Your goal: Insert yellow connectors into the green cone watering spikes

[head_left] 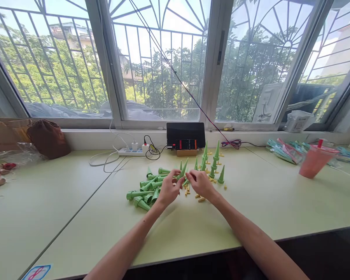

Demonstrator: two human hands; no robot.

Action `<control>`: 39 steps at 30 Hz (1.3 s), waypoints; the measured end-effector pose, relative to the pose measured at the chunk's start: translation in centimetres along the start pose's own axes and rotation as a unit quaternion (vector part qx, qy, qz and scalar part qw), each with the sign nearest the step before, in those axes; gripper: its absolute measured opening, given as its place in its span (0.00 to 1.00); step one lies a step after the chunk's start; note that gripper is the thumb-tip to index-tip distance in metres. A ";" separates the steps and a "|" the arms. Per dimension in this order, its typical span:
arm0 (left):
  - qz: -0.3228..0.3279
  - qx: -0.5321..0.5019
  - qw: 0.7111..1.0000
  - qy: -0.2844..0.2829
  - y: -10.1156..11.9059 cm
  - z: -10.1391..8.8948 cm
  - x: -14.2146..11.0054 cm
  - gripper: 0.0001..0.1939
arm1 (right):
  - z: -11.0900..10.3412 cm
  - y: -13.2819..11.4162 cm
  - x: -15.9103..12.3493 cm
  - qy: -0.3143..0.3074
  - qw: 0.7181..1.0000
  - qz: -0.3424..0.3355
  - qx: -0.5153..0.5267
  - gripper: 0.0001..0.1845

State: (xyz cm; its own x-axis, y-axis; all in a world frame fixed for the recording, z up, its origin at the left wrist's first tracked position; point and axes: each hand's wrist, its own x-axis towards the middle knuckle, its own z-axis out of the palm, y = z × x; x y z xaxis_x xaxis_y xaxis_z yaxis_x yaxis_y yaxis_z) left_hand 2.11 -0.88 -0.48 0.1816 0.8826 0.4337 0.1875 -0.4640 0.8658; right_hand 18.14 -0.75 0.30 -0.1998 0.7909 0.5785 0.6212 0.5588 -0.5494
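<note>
My left hand (169, 188) is closed around a green plastic watering spike (183, 168), its tip pointing up. Beside it, my right hand (203, 184) pinches close to the spike; whatever lies between its fingertips is too small and hidden to name. A pile of loose green spikes (146, 193) lies to the left of my left hand. Beyond my right hand, several spikes with yellow valve pieces stand upright in stacks (213, 165), and a single spike (221, 175) stands to their right. Small yellow valve pieces (187, 190) are scattered between and around my hands.
A phone (186, 144) leans on a dark tablet (175, 130) at the back. Left of it lies a power strip (134, 151) with cables. A red cup with a straw (315, 161) and plastic packets (286, 151) are at right; a brown pouch (48, 139) sits far left.
</note>
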 end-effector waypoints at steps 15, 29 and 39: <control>-0.023 0.014 0.999 0.028 0.2 -0.1 0.1 0.19 | -0.2 0.0 -0.2 -0.017 0.999 -0.035 0.011 0.13; -0.003 0.007 1.000 -0.002 -0.4 -0.2 -0.1 0.17 | -0.3 0.1 -0.2 -0.039 0.998 -0.051 0.010 0.15; -0.016 -0.021 1.000 -0.007 -0.2 -0.2 -0.1 0.18 | -0.1 0.3 -0.2 -0.045 0.998 -0.045 -0.013 0.15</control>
State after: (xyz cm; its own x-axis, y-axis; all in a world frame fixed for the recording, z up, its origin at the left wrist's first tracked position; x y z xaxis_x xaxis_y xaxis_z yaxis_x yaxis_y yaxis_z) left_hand 1.87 -0.90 -0.62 0.1905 0.8959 0.4014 0.1535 -0.4310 0.8892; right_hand 18.43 -0.78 0.13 -0.3221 0.7572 0.5683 0.6169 0.6232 -0.4807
